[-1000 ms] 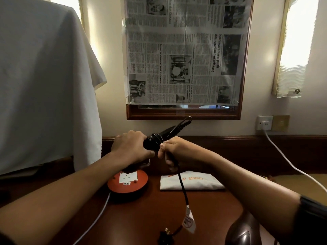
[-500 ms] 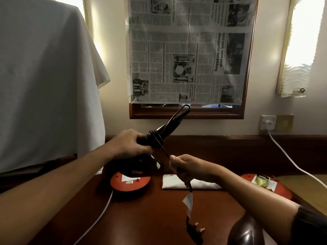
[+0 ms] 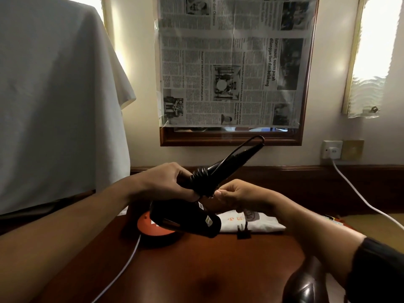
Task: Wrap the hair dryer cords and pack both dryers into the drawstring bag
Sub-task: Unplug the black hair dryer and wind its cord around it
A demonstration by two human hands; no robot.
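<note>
Plug (image 3: 243, 232) lifted since, dryer (image 3: 185, 219) handle angled up-right

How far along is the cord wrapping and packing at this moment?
Done: several cord turns already sit on the black dryer's handle. In hand: left hand grips the handle, right hand pinches the cord end, plug dangling. Left: the second dryer and the white bag, lying folded.

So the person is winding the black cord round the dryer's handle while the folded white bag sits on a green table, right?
Not quite: the table is reddish-brown wood, not green, as the head view shows. The cord is indeed coiled round the dryer handle, and the folded white bag lies on the table.
</note>
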